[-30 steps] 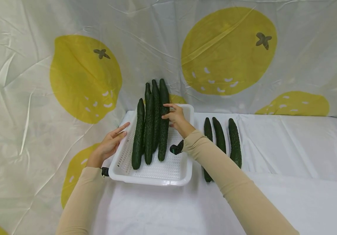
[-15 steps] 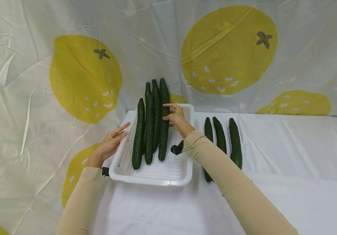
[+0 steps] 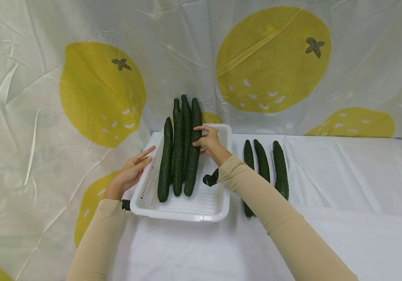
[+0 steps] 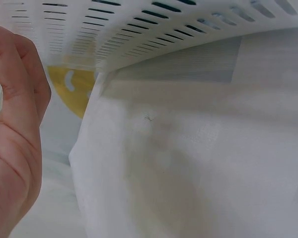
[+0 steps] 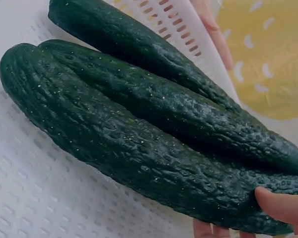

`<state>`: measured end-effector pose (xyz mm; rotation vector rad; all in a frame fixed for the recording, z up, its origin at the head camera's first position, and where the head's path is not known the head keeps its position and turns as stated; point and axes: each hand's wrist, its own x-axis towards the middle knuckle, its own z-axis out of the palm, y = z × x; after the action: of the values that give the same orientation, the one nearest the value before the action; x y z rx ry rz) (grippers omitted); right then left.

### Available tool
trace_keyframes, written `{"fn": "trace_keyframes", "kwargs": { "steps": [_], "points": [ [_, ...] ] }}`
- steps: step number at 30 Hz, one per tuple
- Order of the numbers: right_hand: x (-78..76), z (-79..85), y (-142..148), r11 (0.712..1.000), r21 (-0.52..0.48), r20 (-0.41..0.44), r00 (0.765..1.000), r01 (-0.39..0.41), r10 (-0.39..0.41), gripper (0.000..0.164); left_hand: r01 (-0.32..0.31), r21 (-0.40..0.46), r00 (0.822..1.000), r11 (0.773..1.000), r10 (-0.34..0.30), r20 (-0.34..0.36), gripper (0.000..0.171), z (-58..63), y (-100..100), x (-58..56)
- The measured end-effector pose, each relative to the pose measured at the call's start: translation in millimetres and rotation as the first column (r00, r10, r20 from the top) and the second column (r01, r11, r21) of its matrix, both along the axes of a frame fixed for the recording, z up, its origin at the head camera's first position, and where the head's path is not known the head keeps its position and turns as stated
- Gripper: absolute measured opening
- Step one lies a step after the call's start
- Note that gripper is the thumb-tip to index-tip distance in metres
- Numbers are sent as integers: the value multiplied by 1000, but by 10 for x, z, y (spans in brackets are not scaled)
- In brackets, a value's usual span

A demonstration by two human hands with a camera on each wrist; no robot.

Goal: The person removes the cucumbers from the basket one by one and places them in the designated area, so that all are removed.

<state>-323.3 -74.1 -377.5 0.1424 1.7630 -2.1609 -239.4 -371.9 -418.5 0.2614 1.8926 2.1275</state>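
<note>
My right hand grips a dark green cucumber near its upper half, thumb on one side and fingers on the other. It lies along the right of three other cucumbers in a white perforated basket, all leaning with their far ends above the back rim. In the right wrist view the gripped cucumber lies right against its neighbour. At the basket's left rim is my left hand, its fingers mostly straight along the outside. The left wrist view has this hand beside the basket's slotted underside.
On the white-covered table, three more cucumbers lie right of the basket, partly behind my right sleeve. A pale cloth with large yellow lemon prints hangs behind and to the left.
The cucumber in my right hand has shifted left and slightly down, its near end swinging up to its neighbour. My left hand and the basket have stayed put.
</note>
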Motion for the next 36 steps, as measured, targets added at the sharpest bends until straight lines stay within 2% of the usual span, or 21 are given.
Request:
{"fn": "trace_keyframes", "kwargs": {
  "steps": [14,24,36],
  "points": [
    [92,68,46,998,10,67,996,-62,61,65,5,-9,1000,1000,-6,-10,51,0,-4,-11],
    [127,96,103,993,43,68,992,-114,111,64,0,5,1000,1000,0,2,51,-14,-2,0],
    [261,249,229,983,38,39,983,-180,178,65,2,33,1000,999,-2,14,53,5,14,16]
  ]
}}
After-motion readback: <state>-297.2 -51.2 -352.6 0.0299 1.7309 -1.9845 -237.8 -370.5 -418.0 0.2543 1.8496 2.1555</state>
